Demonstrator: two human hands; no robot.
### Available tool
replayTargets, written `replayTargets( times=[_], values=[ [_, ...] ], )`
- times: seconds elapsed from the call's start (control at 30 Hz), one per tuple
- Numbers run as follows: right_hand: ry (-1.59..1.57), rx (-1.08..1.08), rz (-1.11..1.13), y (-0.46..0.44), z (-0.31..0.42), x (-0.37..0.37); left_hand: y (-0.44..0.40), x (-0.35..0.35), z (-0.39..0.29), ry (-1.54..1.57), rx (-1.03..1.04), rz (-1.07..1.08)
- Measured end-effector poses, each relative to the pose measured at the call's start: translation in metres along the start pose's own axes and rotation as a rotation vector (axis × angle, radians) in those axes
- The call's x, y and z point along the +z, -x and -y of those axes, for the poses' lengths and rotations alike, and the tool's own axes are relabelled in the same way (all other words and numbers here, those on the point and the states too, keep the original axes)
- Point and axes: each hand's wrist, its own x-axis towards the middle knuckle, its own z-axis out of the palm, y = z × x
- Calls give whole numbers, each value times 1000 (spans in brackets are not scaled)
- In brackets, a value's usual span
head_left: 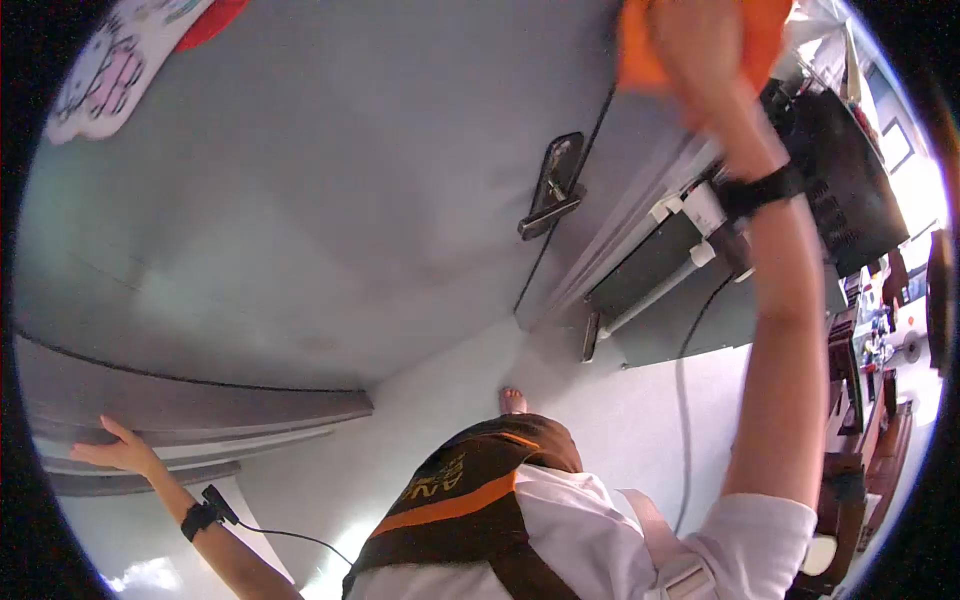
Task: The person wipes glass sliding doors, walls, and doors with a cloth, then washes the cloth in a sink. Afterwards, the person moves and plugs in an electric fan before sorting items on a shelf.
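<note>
And here's the right hand, blurred over a bright orange cloth up by the edge of the smooth grey door, above the dark metal lever handle; whether its fingers grip, I can't tell. Down left, the left hand spreads thumb and fingers wide beside the grey ridged door frame, contact unclear.

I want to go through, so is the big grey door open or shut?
It looks shut: on the side with the handle, only a thin dark line shows between the grey door and its frame.
</note>
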Motion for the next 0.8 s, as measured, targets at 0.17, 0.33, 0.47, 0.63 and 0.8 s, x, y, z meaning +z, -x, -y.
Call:
replayTargets(
  times=[0.17, 0.33, 0.47, 0.63, 0.8],
  values=[
    [-260, -84, 289, 161, 112, -3, 1, -2, 4, -74, -26, 37],
    [-1310, 536, 670, 229, 130, -28, 5, 3, 4, 0, -15, -1],
    [-1115, 271, 846, 182, 92, -38, 4, 2, 5, -30, -73, 28],
    [-542, 92, 233, 123, 64, -45, -1, 1, 4, -11, -58, 3],
    [-571, 291, 212, -2, 5, -55, -2, -7, 1, -34, -137, 30]
  ],
)
